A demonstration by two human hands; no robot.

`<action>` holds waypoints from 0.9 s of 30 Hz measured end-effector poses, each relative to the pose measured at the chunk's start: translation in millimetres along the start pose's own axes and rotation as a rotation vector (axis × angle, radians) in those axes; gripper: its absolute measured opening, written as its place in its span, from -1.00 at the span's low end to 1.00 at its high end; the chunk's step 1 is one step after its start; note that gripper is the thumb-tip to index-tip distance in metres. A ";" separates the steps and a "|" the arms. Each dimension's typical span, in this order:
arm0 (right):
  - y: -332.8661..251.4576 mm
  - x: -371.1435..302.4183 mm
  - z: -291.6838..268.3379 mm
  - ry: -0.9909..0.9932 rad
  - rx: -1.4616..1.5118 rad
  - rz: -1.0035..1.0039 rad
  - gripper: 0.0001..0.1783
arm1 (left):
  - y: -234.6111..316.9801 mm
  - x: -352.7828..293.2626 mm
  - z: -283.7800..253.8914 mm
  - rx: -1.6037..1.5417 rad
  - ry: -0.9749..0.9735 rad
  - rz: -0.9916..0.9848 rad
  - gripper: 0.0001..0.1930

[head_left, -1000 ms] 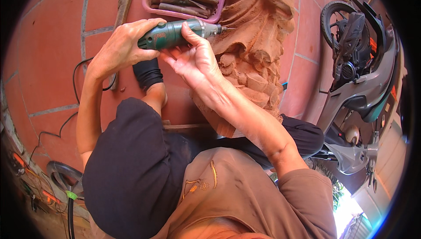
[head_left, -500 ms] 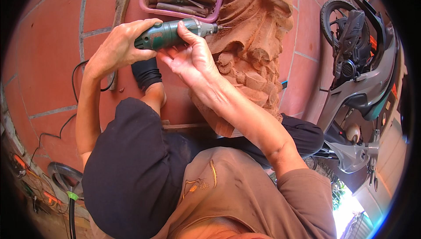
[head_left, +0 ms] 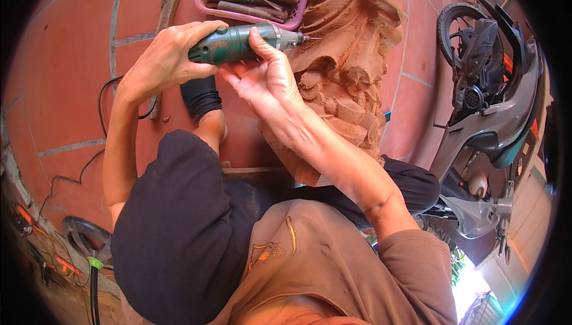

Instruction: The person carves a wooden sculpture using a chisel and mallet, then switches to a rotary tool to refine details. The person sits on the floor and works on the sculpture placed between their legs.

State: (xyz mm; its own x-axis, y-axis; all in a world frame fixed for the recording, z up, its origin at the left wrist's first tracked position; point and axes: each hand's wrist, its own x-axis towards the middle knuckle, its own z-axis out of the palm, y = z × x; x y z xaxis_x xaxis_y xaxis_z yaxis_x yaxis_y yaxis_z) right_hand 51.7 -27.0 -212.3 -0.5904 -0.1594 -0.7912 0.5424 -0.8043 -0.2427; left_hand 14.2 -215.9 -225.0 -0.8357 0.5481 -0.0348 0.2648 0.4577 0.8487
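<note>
Between my two hands lies a green rotary tool [head_left: 229,45], held level with its thin bit pointing right over the wood carving. My left hand [head_left: 170,51] wraps round the tool's rear end. My right hand [head_left: 268,78] grips it near the grey nose from below, palm turned up and thumb on top; its other fingers are partly hidden behind the tool. The reddish-brown carved wood [head_left: 348,57], with deep folds and rounded lumps, stands just right of the bit. Whether the bit touches the wood I cannot tell.
A pink basket [head_left: 205,0] of wooden-handled chisels stands beyond the tool. Left of it a wooden mallet [head_left: 168,6] lies on the red tiles. A black cord [head_left: 77,179] runs along the floor at left. A motorbike [head_left: 482,104] is at right.
Little differs: the rotary tool and both hands sit slightly farther right in the picture, as do the basket and the carving.
</note>
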 end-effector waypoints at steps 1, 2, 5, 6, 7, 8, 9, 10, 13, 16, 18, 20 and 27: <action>-3.0 -0.7 1.9 -0.014 -0.011 0.001 -0.46 | 0.3 1.4 0.0 0.004 0.016 0.004 -0.37; -3.0 0.2 1.6 -0.018 -0.009 0.000 -0.46 | -1.0 1.9 0.4 0.001 0.027 0.020 -0.37; -1.1 2.3 0.6 -0.025 -0.006 0.003 -0.47 | -3.7 1.3 -0.1 -0.004 0.028 0.032 -0.37; -0.3 1.8 0.3 -0.022 -0.005 0.002 -0.47 | -2.8 2.0 -1.9 -0.003 0.004 0.015 -0.37; 1.0 1.4 0.2 -0.019 -0.005 0.002 -0.47 | -2.2 1.7 -2.9 -0.002 -0.020 -0.002 -0.36; 3.1 1.8 -1.3 -0.014 -0.001 0.019 -0.46 | -2.5 0.3 -2.9 -0.013 -0.039 -0.014 -0.36; 5.5 2.7 -3.3 -0.011 0.001 0.036 -0.46 | -2.6 -1.8 -3.7 -0.022 -0.056 -0.025 -0.36; 7.6 3.6 -5.6 -0.007 0.003 0.054 -0.46 | -2.5 -4.1 -4.3 -0.032 -0.073 -0.036 -0.36; 8.3 0.2 -2.9 -0.015 -0.009 0.078 -0.45 | -2.3 -9.6 -3.1 0.006 -0.012 -0.008 -0.38; 3.2 0.8 1.1 -0.048 -0.035 0.068 -0.46 | 1.2 -8.0 -5.1 -0.011 0.066 0.004 -0.38; -2.7 2.0 6.9 -0.081 -0.074 0.029 -0.47 | 3.5 -4.6 -6.7 -0.028 0.112 0.013 -0.38; -13.1 1.4 15.6 -0.094 -0.099 0.020 -0.49 | 5.8 2.7 -5.9 -0.035 0.156 0.041 -0.37; -47.8 9.5 27.9 -0.138 -0.138 -0.042 -0.54 | 15.9 28.3 -1.6 0.035 0.229 0.007 -0.34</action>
State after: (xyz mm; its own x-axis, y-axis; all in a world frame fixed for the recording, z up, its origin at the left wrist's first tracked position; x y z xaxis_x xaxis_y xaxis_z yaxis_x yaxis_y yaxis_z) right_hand 3.5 -6.0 -192.6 -0.6854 -0.2120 -0.6966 0.5867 -0.7273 -0.3560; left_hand -6.0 -194.2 -211.7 -0.9202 0.3798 0.0946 0.2838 0.4809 0.8296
